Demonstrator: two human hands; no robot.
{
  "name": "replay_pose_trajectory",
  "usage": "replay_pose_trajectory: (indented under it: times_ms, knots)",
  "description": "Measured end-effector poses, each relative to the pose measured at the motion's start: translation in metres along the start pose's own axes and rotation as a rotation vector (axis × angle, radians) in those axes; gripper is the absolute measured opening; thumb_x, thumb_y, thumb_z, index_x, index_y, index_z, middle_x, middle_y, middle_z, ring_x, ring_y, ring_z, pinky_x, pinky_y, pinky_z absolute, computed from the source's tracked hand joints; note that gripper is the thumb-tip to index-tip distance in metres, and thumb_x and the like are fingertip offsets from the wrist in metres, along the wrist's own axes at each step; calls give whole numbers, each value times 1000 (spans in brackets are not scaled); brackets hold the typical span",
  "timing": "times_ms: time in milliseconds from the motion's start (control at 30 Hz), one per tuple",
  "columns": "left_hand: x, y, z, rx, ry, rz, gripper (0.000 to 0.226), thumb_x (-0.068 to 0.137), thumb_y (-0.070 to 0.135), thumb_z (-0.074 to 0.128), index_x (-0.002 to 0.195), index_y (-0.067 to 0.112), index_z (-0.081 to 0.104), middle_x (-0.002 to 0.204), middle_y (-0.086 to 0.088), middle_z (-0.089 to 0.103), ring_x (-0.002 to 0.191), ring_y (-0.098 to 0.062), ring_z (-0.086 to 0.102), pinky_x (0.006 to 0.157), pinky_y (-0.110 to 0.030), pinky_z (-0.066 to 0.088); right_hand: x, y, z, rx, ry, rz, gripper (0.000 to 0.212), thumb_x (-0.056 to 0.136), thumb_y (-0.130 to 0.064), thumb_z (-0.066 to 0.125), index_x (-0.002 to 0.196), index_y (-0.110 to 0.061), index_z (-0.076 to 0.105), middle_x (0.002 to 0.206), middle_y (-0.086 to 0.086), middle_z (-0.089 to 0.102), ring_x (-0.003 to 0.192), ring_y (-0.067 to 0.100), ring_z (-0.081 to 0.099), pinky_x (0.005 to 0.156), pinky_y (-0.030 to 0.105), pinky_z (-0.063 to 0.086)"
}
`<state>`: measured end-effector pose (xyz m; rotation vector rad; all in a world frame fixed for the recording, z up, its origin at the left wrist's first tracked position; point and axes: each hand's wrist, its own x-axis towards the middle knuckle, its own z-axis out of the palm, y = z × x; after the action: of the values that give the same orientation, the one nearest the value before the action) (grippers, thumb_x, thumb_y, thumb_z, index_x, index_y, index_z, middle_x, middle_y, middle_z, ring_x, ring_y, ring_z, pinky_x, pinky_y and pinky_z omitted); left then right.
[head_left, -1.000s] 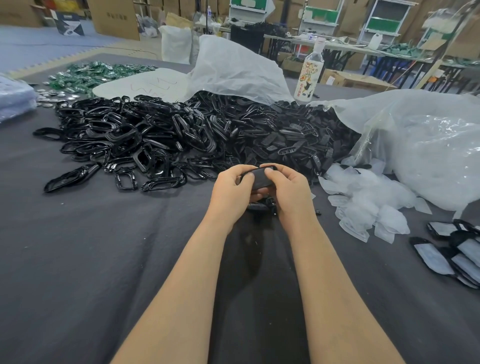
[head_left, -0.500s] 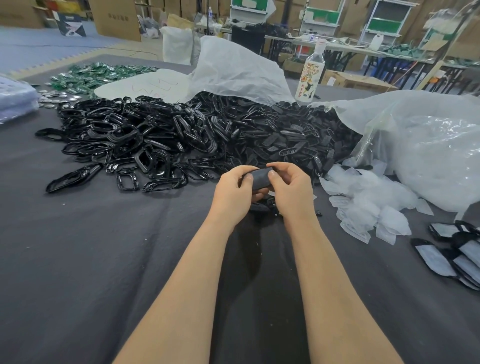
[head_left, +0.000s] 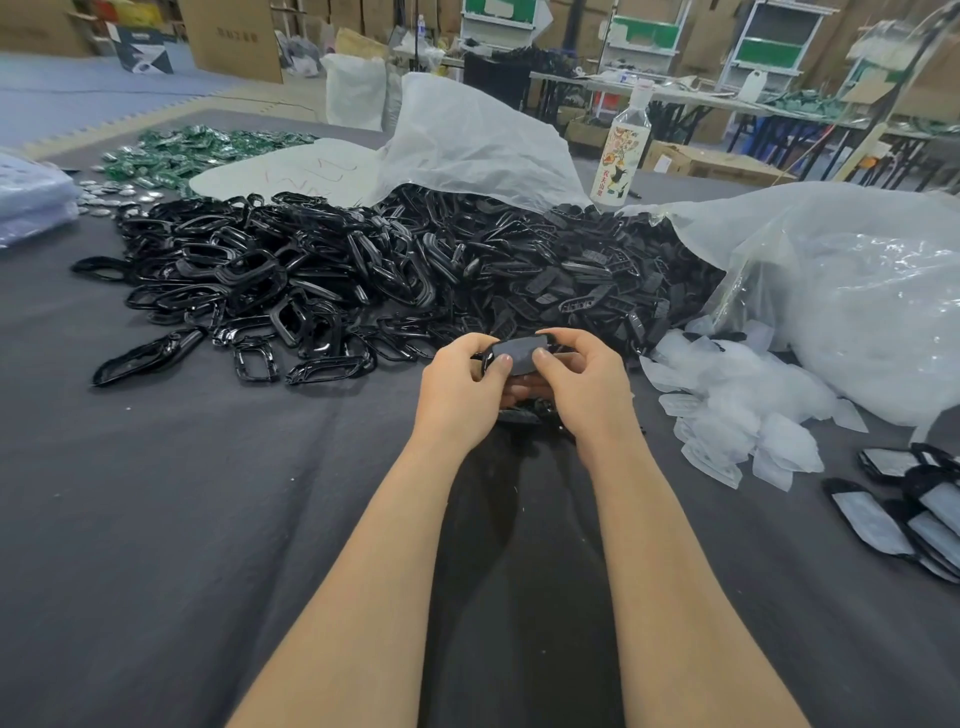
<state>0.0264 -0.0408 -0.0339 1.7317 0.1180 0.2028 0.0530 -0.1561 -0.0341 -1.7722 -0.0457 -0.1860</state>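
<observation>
Small black oblong plastic shell held just above dark grey tabletop, near heap of glossy black plastic frames. Left hand and right hand: fingers clamped on shell ends, thumbs on top face. Likely bracing to press parts together.

A dark grey cloth covers the worktop, which runs far back into a warehouse-like room. Past its far left edge lies a floor of pale blue foam mats, with tall cardboard boxes and a white sack beyond. At the back right, long tables on dark legs stand before white-and-green shelving units, all in soft, even light.
</observation>
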Motion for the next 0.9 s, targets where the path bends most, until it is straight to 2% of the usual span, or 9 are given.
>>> replay_pose_trajectory:
  times_ms: [133, 267, 400, 533, 700, 900]
  knots:
    - [-1, 1, 0, -34, -6, -17, 13, 96, 10, 55, 95, 22, 60, 89, -10, 73, 79, -23, 73, 83, -45, 58, -2, -3, 0, 7, 20, 2, 28, 89, -3, 58, 85, -30, 58, 92, 16, 70, 86, 34, 69, 84, 52, 54]
    - [-1, 2, 1, -65, -4, -37, 24, 95, 8, 56, 86, 30, 58, 88, -8, 73, 80, -22, 73, 84, -44, 58, -2, -3, 1, 40, 14, 16, 27, 90, -1, 56, 88, -28, 58, 94, 19, 70, 86, 38, 68, 84, 54, 54]
    - [0, 1, -1, -78, 20, -48, 23, 93, 8, 56, 85, 29, 59, 89, -10, 73, 85, -27, 71, 85, -48, 57, -1, -1, -1, 62, -44, 48, 20, 92, -4, 56, 100, -22, 60, 96, 14, 71, 88, 31, 70, 85, 49, 56]
    - [0, 1, -1, -99, 10, -57, 21, 94, 8, 55, 88, 28, 58, 87, -9, 72, 82, -24, 72, 85, -44, 58, -1, -2, -3, 56, -100, 39, 23, 93, 1, 53, 107, -15, 59, 98, 16, 71, 88, 30, 70, 86, 48, 56]
    - [-1, 2, 0, -92, -17, -39, 19, 95, 8, 56, 93, 27, 57, 90, -11, 73, 81, -24, 72, 86, -42, 58, -2, -1, -3, 57, -44, 25, 25, 92, 2, 53, 95, -22, 57, 92, 14, 71, 83, 33, 70, 85, 50, 56]
    - [-1, 1, -2, -37, -13, -18, 21, 92, 9, 61, 89, 29, 57, 87, -7, 73, 79, -21, 72, 84, -44, 58, -2, -1, -4, 49, -103, 40, 21, 91, 1, 55, 107, -13, 58, 91, 8, 71, 82, 25, 71, 80, 39, 58]
